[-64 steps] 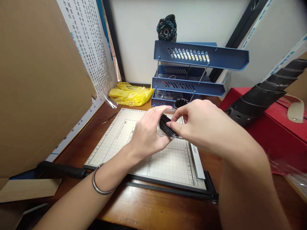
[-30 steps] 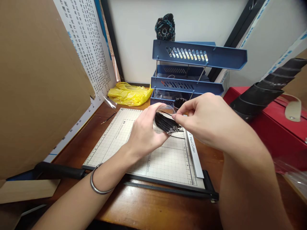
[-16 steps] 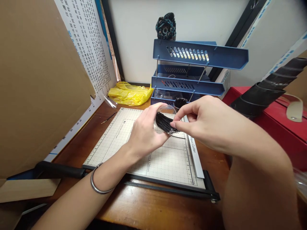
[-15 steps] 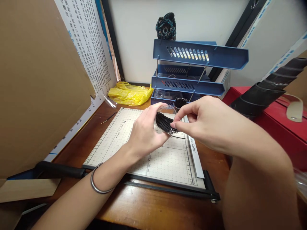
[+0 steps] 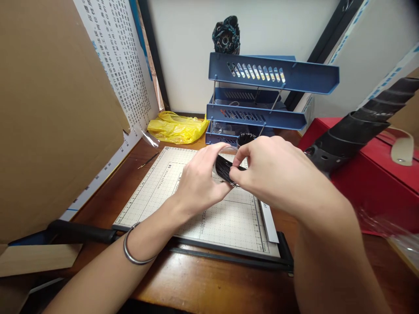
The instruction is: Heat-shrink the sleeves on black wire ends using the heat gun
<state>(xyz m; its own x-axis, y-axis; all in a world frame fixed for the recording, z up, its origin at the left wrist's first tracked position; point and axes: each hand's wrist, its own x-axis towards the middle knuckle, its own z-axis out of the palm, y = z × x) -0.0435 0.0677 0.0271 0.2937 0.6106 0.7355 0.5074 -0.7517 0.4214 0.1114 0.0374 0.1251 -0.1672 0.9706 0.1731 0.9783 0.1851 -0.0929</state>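
Observation:
My left hand (image 5: pixel 199 179) is wrapped round a clear cup (image 5: pixel 230 149) tipped on its side, its mouth facing right. Inside lies a bundle of thin black wires (image 5: pixel 222 167) with bare silvery tips at the lower right. My right hand (image 5: pixel 276 174) has its thumb and forefinger pinched together on the wires at the cup's mouth; its fingers cover part of the bundle, so how many wires are between them is hidden. Both hands are above the gridded paper cutter board (image 5: pixel 157 192).
Behind the hands stands another bunch of black wires (image 5: pixel 246 138). A few loose wires (image 5: pixel 149 160) lie left of the board. Blue trays (image 5: pixel 271 115), a yellow plastic bag (image 5: pixel 176 128) and a red box (image 5: pixel 386 187) are around. The cutter's handle (image 5: pixel 85 231) sticks out front left.
My right hand has shifted slightly left, its fingertips further over the wire bundle, and its forearm has swung left. My left hand stays almost still with the cup.

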